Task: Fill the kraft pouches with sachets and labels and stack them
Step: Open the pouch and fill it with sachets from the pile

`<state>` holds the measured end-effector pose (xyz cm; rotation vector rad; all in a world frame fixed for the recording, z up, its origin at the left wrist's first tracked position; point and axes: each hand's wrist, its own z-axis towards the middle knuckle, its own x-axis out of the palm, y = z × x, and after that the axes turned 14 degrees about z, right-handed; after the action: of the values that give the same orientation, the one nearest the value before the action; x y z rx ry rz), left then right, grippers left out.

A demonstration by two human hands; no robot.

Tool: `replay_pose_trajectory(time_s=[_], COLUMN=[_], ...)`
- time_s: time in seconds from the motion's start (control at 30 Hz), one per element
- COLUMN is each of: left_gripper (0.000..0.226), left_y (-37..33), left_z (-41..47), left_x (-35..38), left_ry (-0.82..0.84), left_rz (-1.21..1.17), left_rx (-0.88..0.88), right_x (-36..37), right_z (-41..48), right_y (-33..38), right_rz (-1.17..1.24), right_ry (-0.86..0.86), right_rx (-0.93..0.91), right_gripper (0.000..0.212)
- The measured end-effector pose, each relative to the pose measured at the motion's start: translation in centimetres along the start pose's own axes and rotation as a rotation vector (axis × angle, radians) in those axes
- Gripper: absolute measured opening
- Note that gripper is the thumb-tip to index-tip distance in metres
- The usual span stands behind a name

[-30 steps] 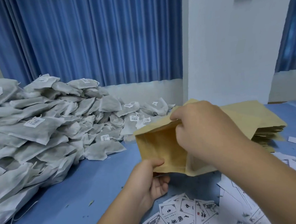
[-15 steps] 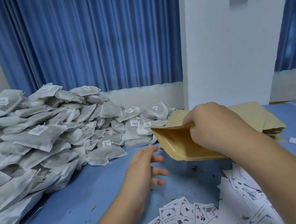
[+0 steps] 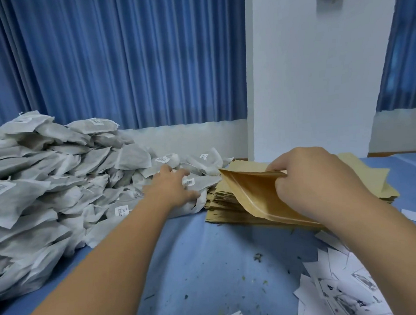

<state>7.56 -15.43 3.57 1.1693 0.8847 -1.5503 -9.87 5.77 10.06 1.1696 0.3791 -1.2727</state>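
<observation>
Packing workroom: heaped sachets (image 3: 58,191), stacked kraft pouches (image 3: 229,206), loose labels (image 3: 344,292).

Lighting: even, cool, fairly bright; daylight glows through the blue curtain (image 3: 123,65) behind. Shadows: soft and faint on the table (image 3: 208,254). Glare: slight sheen along the pouch (image 3: 250,193) seam. Focus: left hand (image 3: 172,191) and sachet (image 3: 203,182) slightly smeared. Edges: wide-angle bowing, wall (image 3: 307,78) lines leaning.

Matt grey-white sachets (image 3: 46,191) of fibrous, cloth-like stuff, smooth brown kraft-paper pouch (image 3: 250,193) with a faint sheen inside, matt kraft-paper stack (image 3: 225,212), thin white paper labels (image 3: 344,287), matt blue table cover (image 3: 208,254), pleated cloth curtain (image 3: 123,65), matt white wall (image 3: 307,78)
</observation>
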Motion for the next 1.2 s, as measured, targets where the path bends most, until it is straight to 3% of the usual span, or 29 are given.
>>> replay_pose_trajectory(time_s=[0.17,0.37,0.5,0.63,0.77,0.9,1.07,1.2], left_gripper=[0.072,0.047,0.041,0.018,0.027,0.021,0.023,0.02], left_y=[0.1,0.4,0.1,0.1,0.8,1.9,2.4,1.5], left_z=[2.0,2.3,1.3,0.0,-2.6,-5.2,-7.1,-8.3], left_x=[2.8,3.8,4.2,3.9,2.8,1.4,-0.4,-2.8], left_ry=[0.142,-0.017,-0.038,-0.142,-0.177,-0.289,-0.327,-0.38], left_rz=[0.036,-0.274,-0.261,-0.284,-0.205,-0.079,-0.193,-0.455], left_rx=[-0.013,-0.21,-0.275,-0.305,-0.267,-0.134,-0.015,0.015], right_x=[0.5,0.8,0.7,0.7,0.4,0.2,0.8,0.9], right_z=[0.2,0.4,0.4,0.4,0.4,0.3,0.2,0.4], right_y=[-0.5,-0.6,-0.8,-0.7,-0.8,-0.7,-0.6,-0.9], right_rz=[-0.005,-0.003,0.003,0.004,0.009,0.014,0.01,0.027], right_ry=[-0.001,0.009,-0.009,-0.003,0.01,0.028,0.041,0.046], right_rx=[-0.001,-0.006,-0.006,-0.012,-0.011,-0.009,-0.024,-0.014], right_gripper=[0.036,0.037,0.035,0.035,0.036,0.038,0.039,0.04])
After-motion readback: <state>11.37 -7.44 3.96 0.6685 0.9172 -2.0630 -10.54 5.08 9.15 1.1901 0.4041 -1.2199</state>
